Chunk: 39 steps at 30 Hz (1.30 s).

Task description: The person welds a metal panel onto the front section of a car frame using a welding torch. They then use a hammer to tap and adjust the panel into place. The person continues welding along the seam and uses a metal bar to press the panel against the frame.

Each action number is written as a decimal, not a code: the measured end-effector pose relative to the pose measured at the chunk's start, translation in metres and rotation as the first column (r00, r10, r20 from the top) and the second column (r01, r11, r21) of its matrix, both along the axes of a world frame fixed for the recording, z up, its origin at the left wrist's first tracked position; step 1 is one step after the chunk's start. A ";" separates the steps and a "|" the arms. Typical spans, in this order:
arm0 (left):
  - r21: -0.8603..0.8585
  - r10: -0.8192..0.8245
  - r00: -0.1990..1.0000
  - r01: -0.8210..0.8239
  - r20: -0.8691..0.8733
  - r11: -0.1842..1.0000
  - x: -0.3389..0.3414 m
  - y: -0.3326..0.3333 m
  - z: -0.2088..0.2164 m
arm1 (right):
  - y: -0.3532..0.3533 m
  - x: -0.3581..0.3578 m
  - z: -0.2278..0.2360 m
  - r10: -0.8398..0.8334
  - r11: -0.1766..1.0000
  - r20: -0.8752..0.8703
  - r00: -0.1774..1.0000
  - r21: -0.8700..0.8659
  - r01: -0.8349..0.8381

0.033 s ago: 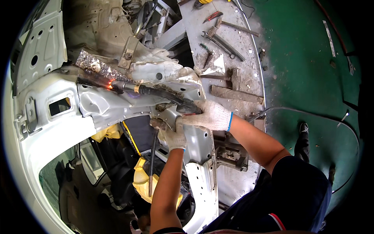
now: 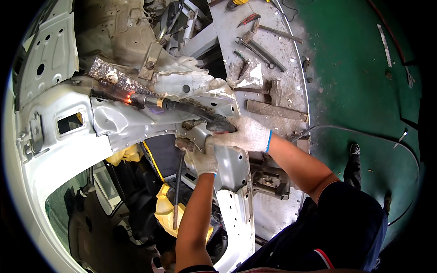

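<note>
A welding torch [image 2: 189, 109] is in my gloved right hand [image 2: 246, 134], its black grip under the fingers. Its nozzle, with a brass-coloured ring, points left to an orange-glowing spot [image 2: 129, 98] on a darkened seam of the silver car body panel [image 2: 123, 120]. Just below, my gloved left hand [image 2: 203, 160] is closed at the brown head of a hammer [image 2: 184, 144], beside the panel's edge. The hammer's long handle hangs down past the opening. My left fingertips are partly hidden.
A speckled strip [image 2: 116, 79] lies above the glowing seam. On the grey bench [image 2: 284, 93] are wrenches [image 2: 261, 53], a second hammer [image 2: 275, 34], red-handled pliers [image 2: 249, 19] and metal blocks [image 2: 276, 92]. A dark cable [image 2: 364, 130] curves over the green floor. Yellow sheeting [image 2: 167, 207] lies inside the car.
</note>
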<state>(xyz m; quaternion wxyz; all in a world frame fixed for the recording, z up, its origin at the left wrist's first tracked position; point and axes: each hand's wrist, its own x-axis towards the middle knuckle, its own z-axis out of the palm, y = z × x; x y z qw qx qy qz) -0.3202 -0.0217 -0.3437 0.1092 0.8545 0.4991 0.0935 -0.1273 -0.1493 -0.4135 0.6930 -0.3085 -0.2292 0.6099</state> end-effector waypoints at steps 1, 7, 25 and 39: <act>0.053 -0.022 1.000 0.023 -0.009 0.998 0.002 -0.004 0.001 | -0.008 0.011 0.011 0.026 0.999 0.080 0.996 -0.026 -0.024; -0.105 0.153 0.988 -0.152 0.008 0.983 0.019 -0.013 0.005 | -0.014 0.030 0.015 0.049 0.996 0.134 0.990 -0.076 -0.039; -0.091 0.138 0.960 -0.165 -0.245 0.982 0.016 -0.013 0.036 | -0.017 0.008 0.041 -0.141 0.989 -0.001 0.990 -0.042 0.140; 0.011 0.158 0.981 -0.158 -0.110 0.987 -0.003 -0.002 0.007 | -0.039 -0.003 0.016 -0.065 0.995 -0.074 0.995 -0.084 0.059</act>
